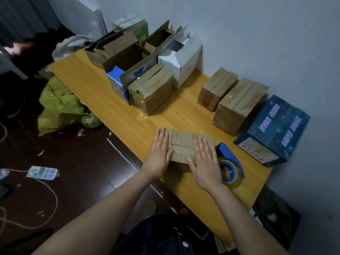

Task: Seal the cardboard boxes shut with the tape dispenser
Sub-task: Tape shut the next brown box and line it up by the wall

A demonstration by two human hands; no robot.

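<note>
Cardboard box (184, 144) sits near the front edge of the table (110, 100). I count two hands flat on its closed flaps, left hand (159, 153) and right hand (205, 161), fingers straight, pressing, gripping nothing. One tape dispenser (228, 162) lies just right (untouched). Three taped boxes (150, 92) stand behind.

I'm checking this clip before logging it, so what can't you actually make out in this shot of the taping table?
1. Head view: whether the seam of the small box is taped; the left hand and right hand lie flat over its top.
2. Head view: part of the tape dispenser, behind the right hand.
3. Head view: label print on the blue box, too small.
4. Head view: a dark shape at the upper left, blurred.
</note>
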